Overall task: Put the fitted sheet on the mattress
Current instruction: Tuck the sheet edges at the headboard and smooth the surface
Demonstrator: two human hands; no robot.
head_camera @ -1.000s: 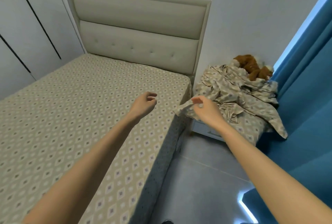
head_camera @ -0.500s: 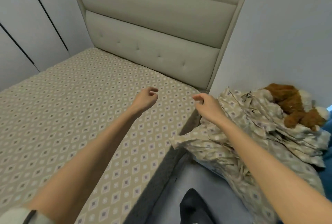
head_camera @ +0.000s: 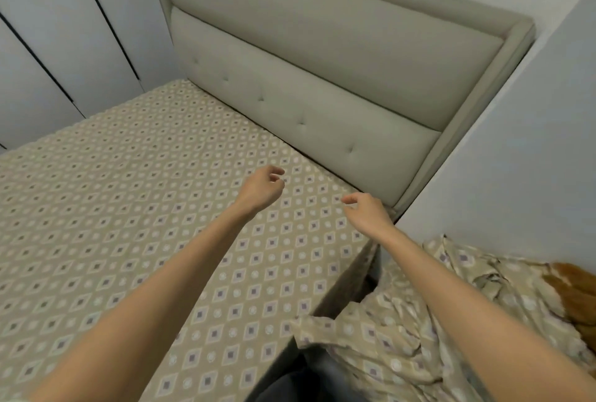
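Two bare arms reach out over a bed in a small bedroom, both hands held above the corner nearest the padded grey headboard (head_camera: 306, 79). The left hand (head_camera: 261, 190) hangs over the top of the mattress (head_camera: 350, 282), its grip loose and empty, the fingers lightly curled toward the palm. The right hand (head_camera: 367, 213) is just beside it, over the bed's edge near the headboard's end, thumb and forefinger close together but with nothing between them, the grip likewise slack and empty. A diamond-print cover (head_camera: 113, 224) lies smooth and flat across the top of the mattress and runs down its near side. Off the bed, under the right forearm and against the pale wall (head_camera: 532, 143), sits a crumpled heap of cloth (head_camera: 403, 337) in the same print, one flap touching the mattress edge; which of the two is the fitted sheet cannot be told from this view. A brown plush toy (head_camera: 574, 295) rests on the heap's far side, and white panelled doors (head_camera: 48, 46) stand beyond the bed at left
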